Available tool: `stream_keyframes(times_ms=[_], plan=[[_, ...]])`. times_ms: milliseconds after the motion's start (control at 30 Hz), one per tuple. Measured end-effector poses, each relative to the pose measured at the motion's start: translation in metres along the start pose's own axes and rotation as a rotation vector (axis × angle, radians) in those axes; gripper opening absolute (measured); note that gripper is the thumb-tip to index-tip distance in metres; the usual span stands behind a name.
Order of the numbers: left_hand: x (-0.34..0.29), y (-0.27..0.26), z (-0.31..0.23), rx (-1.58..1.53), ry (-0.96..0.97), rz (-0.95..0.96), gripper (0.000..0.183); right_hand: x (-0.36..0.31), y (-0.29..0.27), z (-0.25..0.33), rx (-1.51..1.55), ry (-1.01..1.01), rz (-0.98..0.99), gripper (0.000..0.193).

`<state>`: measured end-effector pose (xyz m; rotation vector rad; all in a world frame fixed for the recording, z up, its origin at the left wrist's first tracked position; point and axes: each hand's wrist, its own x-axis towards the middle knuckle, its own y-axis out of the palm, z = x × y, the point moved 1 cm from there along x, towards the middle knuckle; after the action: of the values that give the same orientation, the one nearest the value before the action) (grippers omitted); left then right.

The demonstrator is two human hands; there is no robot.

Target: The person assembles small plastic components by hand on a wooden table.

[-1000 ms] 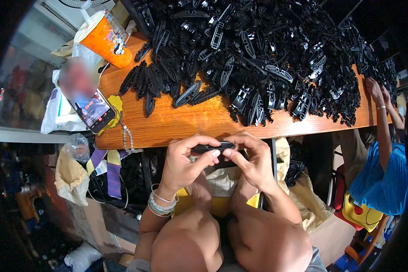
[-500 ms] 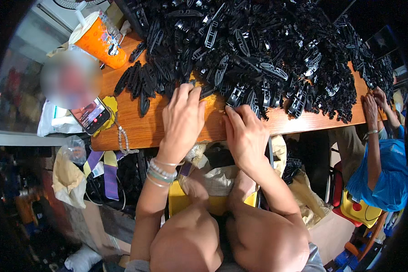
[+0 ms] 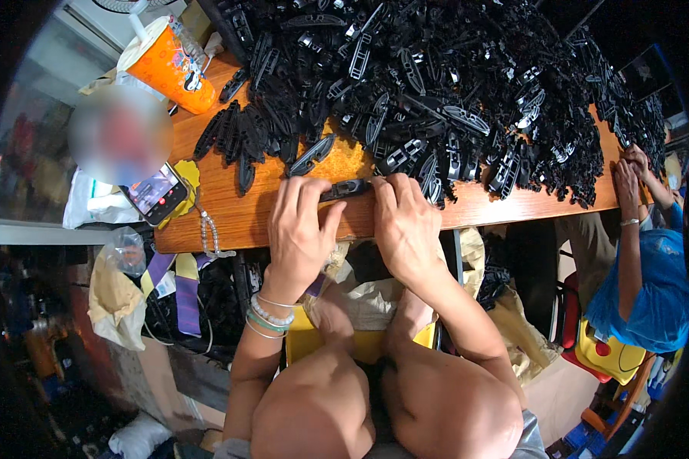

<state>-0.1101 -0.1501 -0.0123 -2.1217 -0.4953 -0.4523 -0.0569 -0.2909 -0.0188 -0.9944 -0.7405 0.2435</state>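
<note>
An elongated black plastic piece (image 3: 346,190) lies level between my hands near the table's front edge. My left hand (image 3: 302,226) has its fingertips curled at the piece's left end, with the thumb reaching toward its near side. At the right end, the bent fingers of my right hand (image 3: 406,226) close on it; their tips are partly hidden. Just beyond my left fingers, a pointed oval black piece (image 3: 311,155) rests alone on the wood. A large heap of similar black plastic pieces (image 3: 436,84) spreads behind both hands.
On the wooden table (image 3: 245,218), an orange cup (image 3: 177,73) with a straw and a phone (image 3: 157,193) stand at the left. A beaded strand (image 3: 207,233) hangs over the edge. At the right, a person in blue (image 3: 647,283) has hands at the table. Paper bags (image 3: 517,329) sit below.
Both hands have drawn closer to the table's front edge, and the black piece now shows between them. The oval piece beyond my left hand has come into view.
</note>
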Motion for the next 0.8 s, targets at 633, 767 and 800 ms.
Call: stream_keyframes(times_ms=[633, 767, 800], plan=[[-0.011, -0.013, -0.020, -0.798, -0.411, 0.121, 0.027, -0.018, -0.034, -0.004, 1.301, 0.480, -0.122, 0.015], [-0.013, -0.014, -0.025, -0.845, -0.379, 0.181, 0.028, -0.018, -0.036, 0.000, 1.019, 0.287, -0.095, 0.016], [-0.013, -0.015, -0.026, -0.844, -0.379, 0.205, 0.027, -0.019, -0.036, 0.000, 1.019, 0.288, -0.097, 0.016]])
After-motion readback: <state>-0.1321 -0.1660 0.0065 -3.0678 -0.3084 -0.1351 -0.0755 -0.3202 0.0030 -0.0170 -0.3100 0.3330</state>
